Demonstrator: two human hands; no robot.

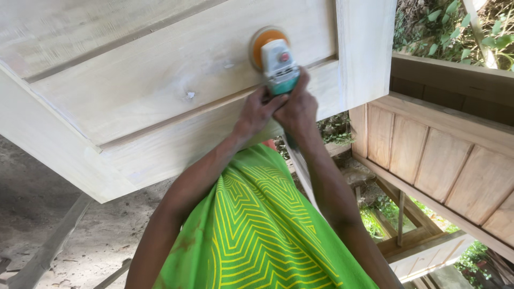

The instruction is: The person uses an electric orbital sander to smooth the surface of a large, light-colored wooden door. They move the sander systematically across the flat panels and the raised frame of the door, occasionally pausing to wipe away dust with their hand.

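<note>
Low in the frame hangs our green patterned cloth (251, 230). Our left hand (257, 113) and right hand (297, 109), fingers closed around the sander (277, 61), steady it flat on the pale wooden panel (160, 80) at upper centre.

An open-air carpentry workshop. Large pale panelled door of bare, unfinished wood (160, 80) laid flat as the workpiece, an orange-disc power sander (272, 53) pressed on top of it. Right of the door, another panelled piece of browner raw timber (439, 155). Below the door, dusty bare ground (32, 203). Beyond its far right corner, green leafy plants (444, 27) in daylight.
</note>
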